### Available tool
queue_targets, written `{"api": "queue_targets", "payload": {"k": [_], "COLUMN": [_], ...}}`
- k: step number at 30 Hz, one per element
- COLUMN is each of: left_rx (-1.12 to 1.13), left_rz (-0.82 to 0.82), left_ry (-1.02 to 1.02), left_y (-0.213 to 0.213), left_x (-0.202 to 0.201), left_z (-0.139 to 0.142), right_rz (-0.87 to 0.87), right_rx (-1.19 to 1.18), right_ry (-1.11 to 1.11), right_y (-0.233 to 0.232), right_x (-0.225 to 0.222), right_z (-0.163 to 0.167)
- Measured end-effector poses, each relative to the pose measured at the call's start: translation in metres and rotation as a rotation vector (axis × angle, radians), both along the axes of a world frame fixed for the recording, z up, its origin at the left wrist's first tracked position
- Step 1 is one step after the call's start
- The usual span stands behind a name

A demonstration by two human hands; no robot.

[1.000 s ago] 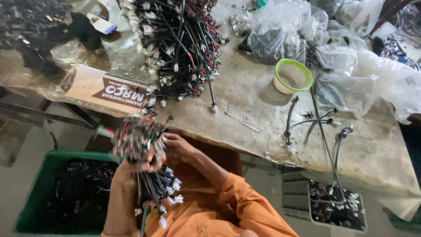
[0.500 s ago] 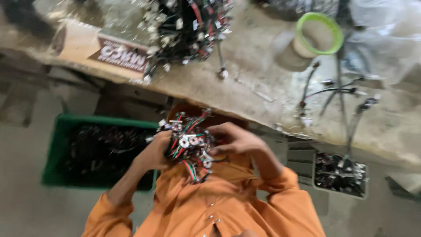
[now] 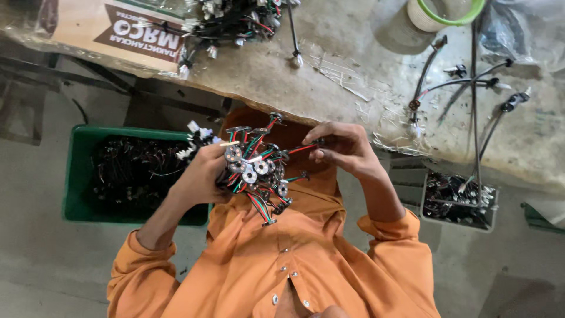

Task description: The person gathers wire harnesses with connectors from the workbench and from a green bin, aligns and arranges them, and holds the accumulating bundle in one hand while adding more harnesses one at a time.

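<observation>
view from above, looking down at a person in an orange shirt (image 3: 276,259) seated at the edge of a worn work table (image 3: 365,65).

in the middle of the frame the left hand (image 3: 203,174) is clenched around a bundle of wires (image 3: 256,168), a tangle of red, green and black leads tipped with small round metal discs and white plugs. the bundle sits just above the chest, between the two hands, below the table edge. some white plugs stick out past the left hand towards the upper left.

the right hand (image 3: 341,147), just right of centre, has its fingers curled, with thumb and fingertips pinching one red lead that runs out of the bundle.

at the left of the frame a green crate (image 3: 76,176) stands on the floor, filled with dark wires. at the lower right a small grey tray (image 3: 459,200) holds more dark parts.

on the table, at the top centre, lies a heap of similar wires (image 3: 235,17). a flat cardboard box (image 3: 112,29) under clear plastic lies at the upper left. a white cup with a green rim (image 3: 444,12) stands at the top right, and several loose black cables (image 3: 471,82) lie spread below it, towards the right edge.
</observation>
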State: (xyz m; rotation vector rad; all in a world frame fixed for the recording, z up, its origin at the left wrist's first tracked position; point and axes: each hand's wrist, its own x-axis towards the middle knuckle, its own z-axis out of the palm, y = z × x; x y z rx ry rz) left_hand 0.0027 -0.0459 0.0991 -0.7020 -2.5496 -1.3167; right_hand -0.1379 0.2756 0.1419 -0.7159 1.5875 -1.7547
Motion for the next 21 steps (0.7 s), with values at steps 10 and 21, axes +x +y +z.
{"api": "queue_targets", "payload": {"k": [10, 21], "left_rx": [0.011, 0.159], "left_rz": [-0.046, -0.222], "left_ry": [0.075, -0.07], "left_y": [0.002, 0.022], "left_x": [0.0, -0.003], "left_z": [-0.022, -0.024], "right_rz": [-0.222, 0.089], "right_rx": [-0.02, -0.107], "right_ry": [0.368, -0.113], "right_y": [0.007, -0.02], "right_x": [-0.003, 0.013], "right_z": [-0.005, 0.048]}}
